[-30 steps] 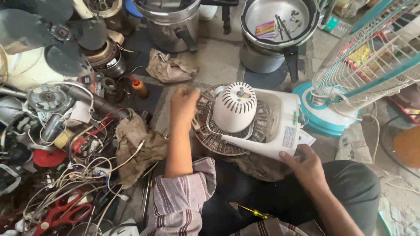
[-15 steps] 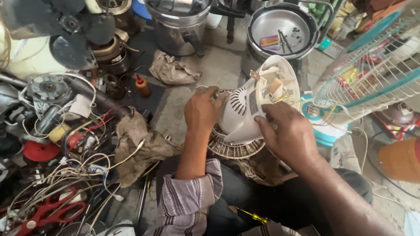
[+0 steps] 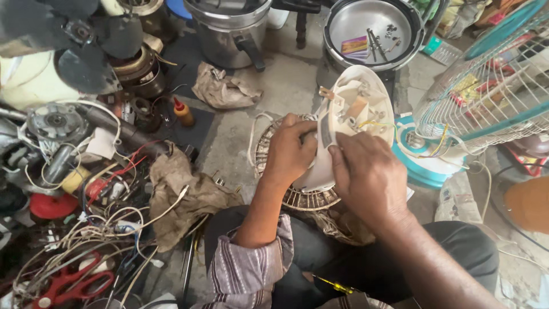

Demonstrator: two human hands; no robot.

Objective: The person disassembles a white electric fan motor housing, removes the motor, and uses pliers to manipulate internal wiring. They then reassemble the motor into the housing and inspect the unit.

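Two hands, left hand and right hand, hold the white fan motor mid-frame; its open back shows wires, work unfinished.

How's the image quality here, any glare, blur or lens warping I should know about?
Head view: soft, even daylight with weak shadows; mild glare on the steel pot lid. Both hands, left and right, and the white fan motor housing look fairly sharp. Wide-angle warping bends the fan grille at the right edge; the dark fan blade at the top left looks soft.
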